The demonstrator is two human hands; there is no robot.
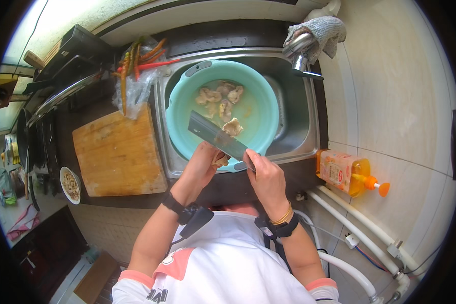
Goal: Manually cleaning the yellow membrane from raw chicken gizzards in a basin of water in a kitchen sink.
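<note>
My right hand [265,175] grips the handle end of a cleaver [218,136], its broad metal blade slanting up to the left over the near side of a turquoise plastic basin [268,102]. Under the blade, my left hand [205,161] holds a pale brown piece of meat [221,160] at the basin's near rim. Its exact kind I cannot tell. Inside the basin, several similar meat pieces [225,110] lie in cloudy water. The basin stands in a stainless steel sink [298,114].
A wooden cutting board [117,155] lies left of the sink, with chili peppers [136,62] on a plastic bag [142,89] behind it. A bowl of chopped food [71,185] stands at far left. The faucet [300,62] is back right; an orange pump bottle [344,171] is at right.
</note>
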